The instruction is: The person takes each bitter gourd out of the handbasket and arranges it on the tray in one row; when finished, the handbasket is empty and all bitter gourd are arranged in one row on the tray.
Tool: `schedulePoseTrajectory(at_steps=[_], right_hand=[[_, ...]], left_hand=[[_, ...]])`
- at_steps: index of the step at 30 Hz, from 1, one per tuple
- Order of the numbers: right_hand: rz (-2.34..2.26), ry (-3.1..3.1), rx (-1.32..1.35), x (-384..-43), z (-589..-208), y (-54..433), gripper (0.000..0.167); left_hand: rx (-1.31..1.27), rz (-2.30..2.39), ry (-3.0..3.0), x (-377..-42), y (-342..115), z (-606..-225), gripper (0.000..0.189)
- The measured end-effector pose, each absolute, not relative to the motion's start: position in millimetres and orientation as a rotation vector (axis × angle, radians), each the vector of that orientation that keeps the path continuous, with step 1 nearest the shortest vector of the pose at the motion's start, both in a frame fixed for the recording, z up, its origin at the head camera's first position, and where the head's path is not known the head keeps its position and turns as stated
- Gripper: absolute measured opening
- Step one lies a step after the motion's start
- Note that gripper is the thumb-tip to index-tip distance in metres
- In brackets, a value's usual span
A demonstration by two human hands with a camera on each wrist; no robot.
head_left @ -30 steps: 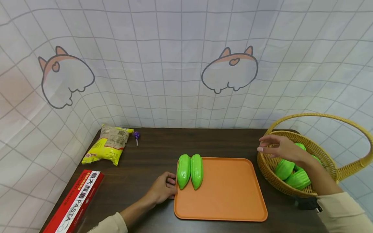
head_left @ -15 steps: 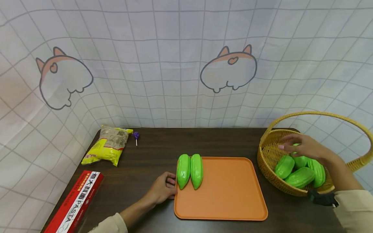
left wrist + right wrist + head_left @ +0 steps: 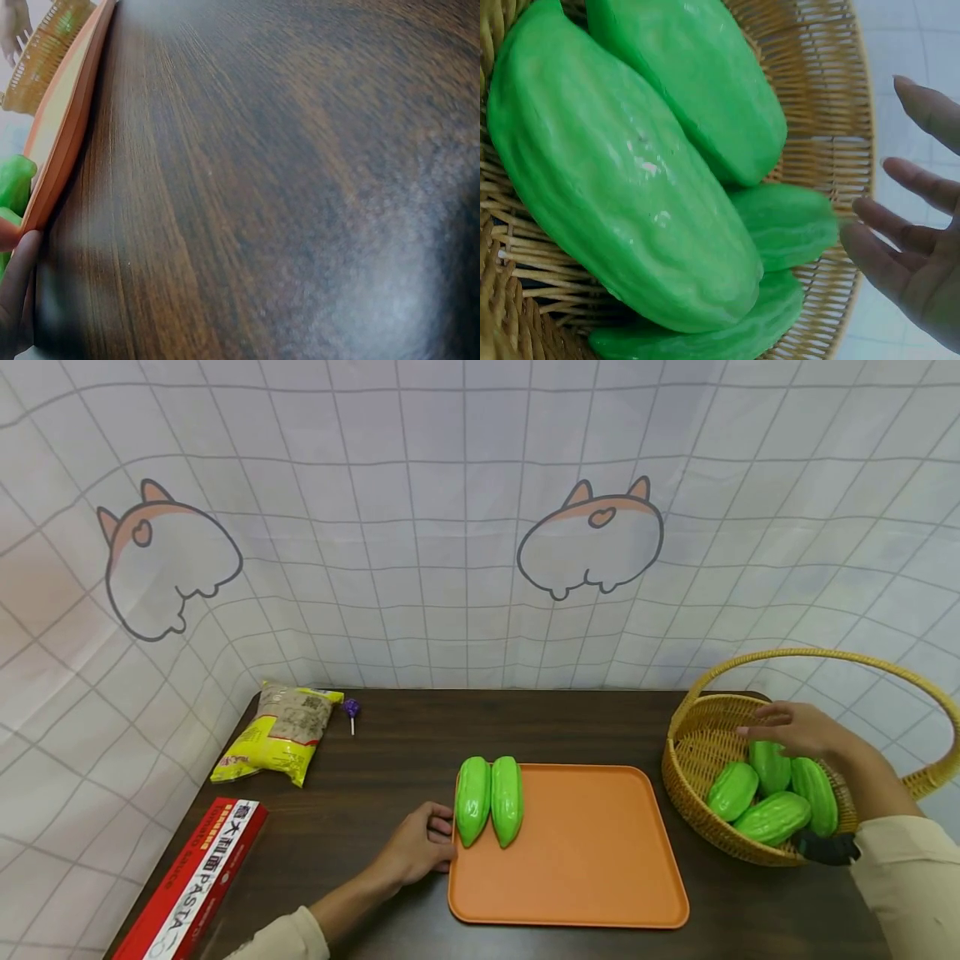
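Note:
My left hand (image 3: 416,847) holds the left edge of an orange tray (image 3: 585,852), its fingers and thumb at the rim. In the left wrist view, fingers (image 3: 21,274) meet the tray's outer side. Two glossy green bitter melons (image 3: 472,802) lie side by side at the tray's upper left. At the right, my right hand (image 3: 802,729) hovers over a wicker basket (image 3: 693,752) with fingers spread and nothing held. Several more green bitter melons (image 3: 772,818) lie in the basket. The right wrist view shows them close up, ridged and bumpy, with the right hand (image 3: 915,240) apart from them.
A yellow packet (image 3: 281,735) and a purple lollipop (image 3: 352,710) lie at the table's back left. A red pasta box (image 3: 195,877) lies along the left edge. The basket's tall handle (image 3: 825,653) arches over it. A gridded cloth (image 3: 465,527) hangs behind.
My right hand has moved right, from the basket's left rim to above its contents, then slightly further right. My left hand, the tray and the two bitter melons on it stay put.

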State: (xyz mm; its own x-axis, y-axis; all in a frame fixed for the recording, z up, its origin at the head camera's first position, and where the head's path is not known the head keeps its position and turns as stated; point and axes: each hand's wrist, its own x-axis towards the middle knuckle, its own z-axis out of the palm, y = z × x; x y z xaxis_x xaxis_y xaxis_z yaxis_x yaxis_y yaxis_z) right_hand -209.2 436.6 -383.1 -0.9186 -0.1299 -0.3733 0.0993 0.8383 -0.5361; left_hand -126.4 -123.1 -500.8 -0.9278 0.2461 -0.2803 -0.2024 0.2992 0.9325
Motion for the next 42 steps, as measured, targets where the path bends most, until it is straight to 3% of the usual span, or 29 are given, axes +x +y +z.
schedulePoseTrajectory(at_steps=[14, 42], right_hand=[[-0.765, 2.59, 0.049, -216.3, -399.6, 451.1, 0.087], [-0.796, 2.562, 0.066, -231.4, -415.7, 459.5, 0.082]], left_hand=[[0.037, 1.661, 2.197, -127.5, -123.7, -502.1, 0.057], [0.045, 1.642, 2.209, -127.7, -124.9, -501.9, 0.059]])
